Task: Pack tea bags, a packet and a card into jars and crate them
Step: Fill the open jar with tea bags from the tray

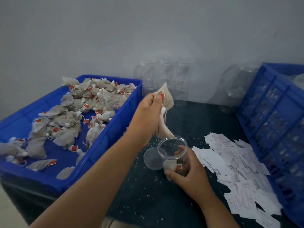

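I am holding the clear round plastic jar [173, 153] with my right hand [189, 174], fingers wrapped closed around its lower wall; the jar is tilting with its open mouth facing up and left, over the dark speckled tabletop [148, 195]. At least one grey mesh tea bag with a red tag is lying inside it. My left hand [148, 112] is pinching a bunch of grey mesh tea bags [166, 102] just above the jar mouth, fingers closed on them. A clear round lid [152, 159] is lying beside the jar. The shallow blue plastic tray [115, 122] of loose tea bags is sitting to the left. White paper cards [233, 165] are lying heaped to the right, beside the blue slatted crate [271, 104]. Empty clear jars [164, 76] are standing against the wall.
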